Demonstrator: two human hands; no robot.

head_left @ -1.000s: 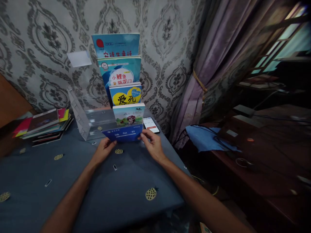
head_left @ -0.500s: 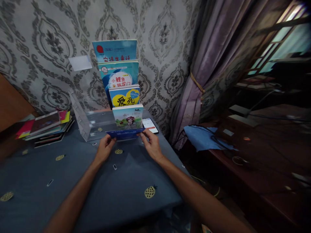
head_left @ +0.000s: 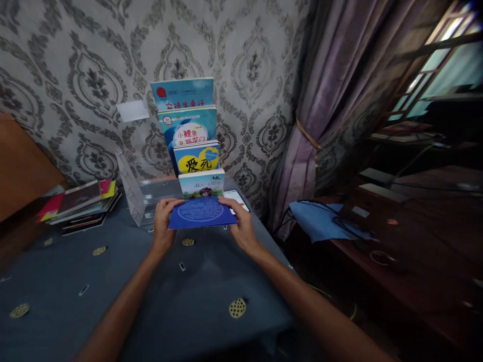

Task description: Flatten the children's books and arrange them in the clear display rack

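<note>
**Blue booklet held flat before the tiered rack**

The left hand [head_left: 164, 221] and the right hand [head_left: 241, 223] are both closed on a blue booklet [head_left: 200, 212], one at each short edge, holding it nearly flat and lifted just above the bench [head_left: 113, 281]. It hangs directly in front of a clear tiered rack [head_left: 145, 193], whose right column already carries four picture books [head_left: 190, 136] stepped one above another. The lowest front slot appears to be free. The step in hand looks like seating the booklet there. That would call for tipping it upright and lowering its bottom edge behind the front lip. A stack of books [head_left: 79, 201] lies to the left, and a phone [head_left: 237, 197] sits just behind the right hand.
</note>
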